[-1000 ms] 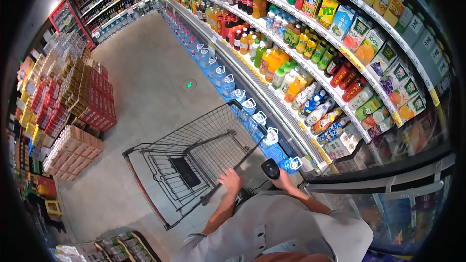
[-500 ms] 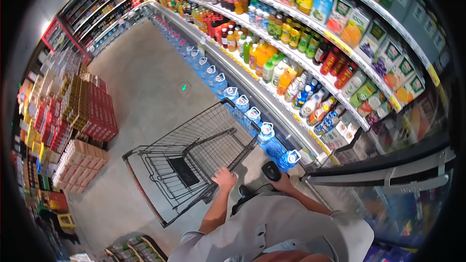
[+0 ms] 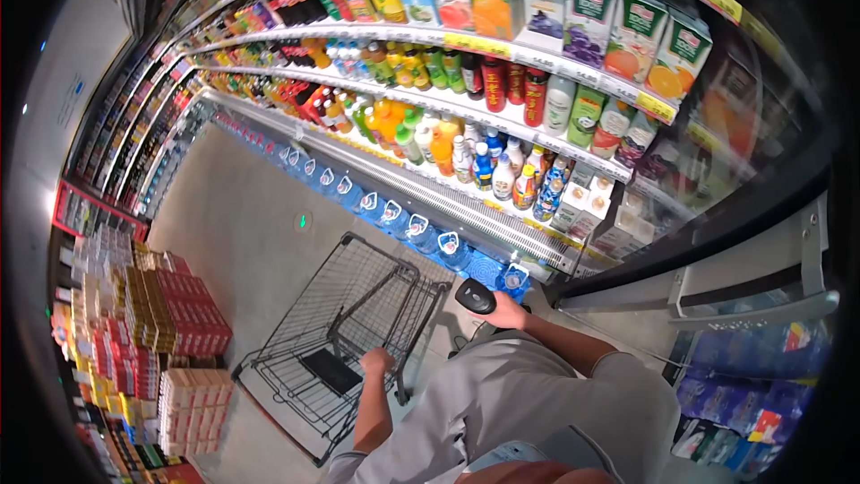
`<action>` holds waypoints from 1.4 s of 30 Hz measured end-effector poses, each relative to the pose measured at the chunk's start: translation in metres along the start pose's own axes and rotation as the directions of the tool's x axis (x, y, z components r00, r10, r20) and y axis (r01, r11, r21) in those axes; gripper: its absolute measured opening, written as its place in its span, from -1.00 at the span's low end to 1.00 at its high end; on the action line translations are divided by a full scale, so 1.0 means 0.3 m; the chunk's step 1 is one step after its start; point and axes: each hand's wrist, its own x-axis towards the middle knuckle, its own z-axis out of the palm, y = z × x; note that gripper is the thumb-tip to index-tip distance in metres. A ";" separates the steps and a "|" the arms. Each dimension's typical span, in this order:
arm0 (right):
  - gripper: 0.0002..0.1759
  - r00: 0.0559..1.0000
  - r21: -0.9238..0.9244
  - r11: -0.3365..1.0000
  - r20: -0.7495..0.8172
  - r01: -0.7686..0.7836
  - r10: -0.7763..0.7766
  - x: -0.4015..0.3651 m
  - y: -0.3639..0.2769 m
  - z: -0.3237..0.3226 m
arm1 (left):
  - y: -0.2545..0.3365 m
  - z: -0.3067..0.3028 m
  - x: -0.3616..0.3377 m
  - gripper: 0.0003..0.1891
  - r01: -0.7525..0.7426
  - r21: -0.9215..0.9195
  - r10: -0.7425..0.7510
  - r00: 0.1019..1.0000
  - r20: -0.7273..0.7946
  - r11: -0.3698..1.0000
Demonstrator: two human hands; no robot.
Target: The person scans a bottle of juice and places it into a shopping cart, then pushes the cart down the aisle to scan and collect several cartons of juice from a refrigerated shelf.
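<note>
My right hand [image 3: 508,312] grips a black handheld barcode scanner [image 3: 475,297], its rounded head pointing toward the shelves. My left hand [image 3: 377,361] is closed at the near side rim of a black wire shopping cart [image 3: 394,305]; its fingers are partly hidden. Nothing lies in the cart's basket, which has a dark panel [image 3: 331,370] toward the handle end. Large blue-tinted water bottles [image 3: 417,231] line the floor beyond the cart, below the shelves. One of these bottles [image 3: 512,280] stands just past the scanner.
Shelves carry juice cartons [image 3: 587,22], drink bottles [image 3: 443,143] and red cans [image 3: 494,85]. An upright door frame with a handle [image 3: 761,312] is at my right, with purple packs [image 3: 726,394] behind it. Stacked boxes [image 3: 193,403] stand on the floor at left.
My view has turned toward the right, so the shelves appear shifted left. My left hand remains at the cart's rim, now more tightly closed. The scanner stays in my right hand.
</note>
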 end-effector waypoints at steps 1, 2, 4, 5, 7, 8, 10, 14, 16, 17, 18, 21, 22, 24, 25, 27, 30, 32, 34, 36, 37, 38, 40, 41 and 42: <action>-0.58 0.993 0.084 0.993 -0.089 0.082 -0.074 -0.015 -0.053 -0.037 | 0.029 -0.032 -0.007 -0.47 -0.019 0.031 0.020 1.000 -0.004 0.999; -0.58 0.992 0.088 0.992 -0.101 0.086 -0.077 -0.011 -0.043 -0.067 | 0.068 -0.069 -0.007 -0.47 -0.022 0.041 0.023 1.000 -0.012 0.999; -0.56 0.990 0.078 0.992 -0.092 -0.102 0.109 0.000 -0.012 -0.130 | 0.165 -0.168 -0.015 -0.44 -0.072 0.041 0.075 0.994 -0.082 0.997; -0.54 0.991 0.074 0.995 -0.104 -0.074 0.082 0.007 0.003 -0.165 | 0.204 -0.186 0.067 -0.42 -0.199 -0.037 0.192 0.970 -0.148 0.979; -0.56 0.986 0.071 0.993 -0.130 -0.091 0.100 0.009 0.018 -0.247 | 0.392 -0.392 -0.014 -0.50 -0.388 -0.148 0.351 0.909 -0.224 0.910; -0.58 0.982 0.067 0.992 -0.150 -0.110 0.119 0.009 0.025 -0.290 | 0.497 -0.478 -0.083 -0.55 -0.438 -0.155 0.350 0.848 -0.399 0.885; -0.58 0.970 0.128 0.983 -0.189 -0.132 0.155 0.016 0.047 -0.354 | 0.726 -0.671 -0.256 -0.61 -0.574 -0.236 0.325 0.704 -0.631 0.784; -0.61 0.915 0.332 0.932 -0.315 -0.144 0.254 0.018 0.026 -0.446 | 1.145 -0.997 -0.555 -0.68 -0.922 0.068 0.489 0.138 -0.861 0.380; -0.60 0.911 0.376 0.911 -0.295 -0.168 0.290 0.045 0.054 -0.459 | 1.333 -1.132 -0.732 -0.65 -0.964 0.214 0.544 -0.096 -0.834 0.157; -0.61 0.905 0.423 0.891 -0.295 -0.164 0.306 0.060 0.053 -0.460 | 1.420 -1.194 -0.823 -0.62 -0.953 0.293 0.544 -0.209 -0.813 0.072; -0.62 0.887 0.457 0.870 -0.301 -0.188 0.350 0.066 0.008 -0.469 | 1.502 -1.247 -0.906 -0.60 -0.930 0.368 0.531 -0.319 -0.785 -0.013; -0.62 0.923 0.322 0.923 -0.247 -0.210 0.296 0.136 0.080 -0.459 | 1.718 -1.371 -1.118 -0.49 -0.805 0.578 0.416 -0.574 -0.705 -0.131; -0.59 0.931 0.243 0.935 -0.196 -0.258 0.307 0.163 0.108 -0.458 | 1.779 -1.410 -1.195 -0.46 -0.758 0.635 0.382 -0.637 -0.670 -0.151; -0.51 0.953 0.273 0.962 -0.288 -0.009 0.090 0.141 0.089 -0.450 | 1.899 -1.470 -1.309 -0.41 -0.654 0.749 0.314 -0.737 -0.598 -0.109; -0.49 0.953 0.307 0.952 -0.286 -0.010 0.103 0.147 0.137 -0.431 | 1.966 -1.491 -1.346 -0.40 -0.627 0.774 0.279 -0.761 -0.586 -0.087; -0.52 0.959 0.256 0.962 -0.237 -0.091 0.154 0.123 0.092 -0.471 | 2.081 -1.520 -1.396 -0.38 -0.589 0.808 0.227 -0.789 -0.570 -0.018; -0.55 0.951 0.286 0.955 -0.263 -0.084 0.162 0.150 0.215 -0.446 | 2.222 -1.528 -1.401 -0.33 -0.689 0.725 0.344 -0.684 -0.643 -0.016; -0.58 0.955 0.322 0.944 -0.249 -0.074 0.160 0.152 0.238 -0.463 | 2.237 -1.493 -1.381 -0.30 -0.673 0.740 0.307 -0.707 -0.637 -0.013; -0.62 0.936 0.298 0.955 -0.334 -0.004 0.108 0.159 0.221 -0.477 | 2.217 -1.477 -1.375 -0.29 -0.612 0.790 0.166 -0.775 -0.610 0.042; -0.65 0.932 0.263 0.964 -0.335 -0.046 0.136 0.159 0.207 -0.506 | 2.181 -1.457 -1.380 -0.34 -0.592 0.800 0.106 -0.793 -0.599 0.095; -0.65 0.926 0.234 0.969 -0.342 -0.079 0.158 0.151 0.178 -0.525 | 2.151 -1.447 -1.387 -0.37 -0.597 0.797 0.110 -0.789 -0.604 0.092; -0.65 0.920 0.204 0.973 -0.350 -0.111 0.178 0.146 0.155 -0.540 | 2.132 -1.435 -1.389 -0.40 -0.603 0.793 0.111 -0.785 -0.609 0.090; -0.66 0.914 0.190 0.977 -0.371 -0.100 0.165 0.155 0.153 -0.549 | 2.130 -1.412 -1.397 -0.38 -0.639 0.762 0.047 -0.762 -0.645 0.103; -0.68 0.910 0.142 0.982 -0.379 -0.121 0.167 0.167 0.149 -0.554 | 2.120 -1.405 -1.392 -0.38 -0.641 0.756 0.094 -0.751 -0.653 0.132; -0.68 0.897 0.190 0.972 -0.393 -0.137 0.203 0.151 0.081 -0.562 | 2.088 -1.407 -1.405 -0.37 -0.641 0.751 0.141 -0.738 -0.660 0.162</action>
